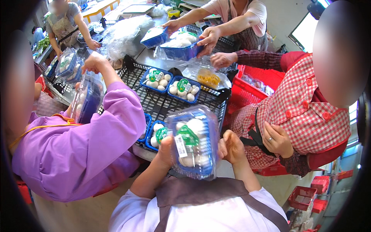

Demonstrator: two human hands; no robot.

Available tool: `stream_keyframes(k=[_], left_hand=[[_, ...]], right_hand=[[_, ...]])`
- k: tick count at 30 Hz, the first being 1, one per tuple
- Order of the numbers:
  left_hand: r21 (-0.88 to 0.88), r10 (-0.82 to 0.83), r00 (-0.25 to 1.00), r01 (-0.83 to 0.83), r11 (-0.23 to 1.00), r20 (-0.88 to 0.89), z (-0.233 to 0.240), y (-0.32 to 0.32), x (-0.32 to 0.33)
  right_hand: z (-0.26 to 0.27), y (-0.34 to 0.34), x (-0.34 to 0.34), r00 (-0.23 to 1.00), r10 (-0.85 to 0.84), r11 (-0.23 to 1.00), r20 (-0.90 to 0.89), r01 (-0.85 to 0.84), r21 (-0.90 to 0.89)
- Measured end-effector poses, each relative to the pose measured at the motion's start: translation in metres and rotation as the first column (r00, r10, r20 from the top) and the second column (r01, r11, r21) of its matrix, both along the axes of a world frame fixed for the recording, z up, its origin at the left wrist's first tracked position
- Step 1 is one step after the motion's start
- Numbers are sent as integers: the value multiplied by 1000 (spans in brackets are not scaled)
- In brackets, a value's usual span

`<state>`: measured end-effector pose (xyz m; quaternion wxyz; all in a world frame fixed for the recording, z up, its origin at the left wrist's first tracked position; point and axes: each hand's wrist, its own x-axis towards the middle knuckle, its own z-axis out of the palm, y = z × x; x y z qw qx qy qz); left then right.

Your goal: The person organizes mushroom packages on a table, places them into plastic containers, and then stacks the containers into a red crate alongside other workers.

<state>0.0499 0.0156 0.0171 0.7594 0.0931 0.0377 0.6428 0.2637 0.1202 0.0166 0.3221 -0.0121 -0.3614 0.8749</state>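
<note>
Close before my chest is a blue plastic tray of white mushrooms under a clear plastic lid, tilted towards me, with a green label and a white sticker. My left hand grips its left edge, thumb on the side. At its right edge is my right hand, fingers bent and touching or nearly touching the lid; which of the two I cannot tell. Beyond lies a black plastic crate, holding several similar blue trays of mushrooms with green labels. One more tray shows partly behind my left hand.
A co-worker in purple at left holds a clear-lidded tray. Across the table, another holds two blue trays. A person in red check stands at right, beside a red plastic crate. Yellow rubber bands lie in a clear container near the black crate.
</note>
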Motion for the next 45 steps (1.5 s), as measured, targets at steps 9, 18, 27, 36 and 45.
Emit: stream_keyframes(k=[9,18,27,36,45], left_hand=[[-170,-229,967,208,963,-113,-7,-7,6],[-35,43,999,-43,998,4,-18,-32,-17],[-257,-96,905,-16,966,-415,-140,27,-21],[-295,-67,870,-92,951,-489,-156,17,-32],[-297,13,886,-170,940,-464,-142,-6,-41]], right_hand=[[-7,-4,-19,936,313,845,160,-197,-497],[-9,17,-19,982,183,945,36,-166,-281],[15,80,-89,909,416,897,-3,-410,-166],[100,72,-88,911,228,509,345,-413,755],[135,10,-66,900,186,297,394,-434,850]])
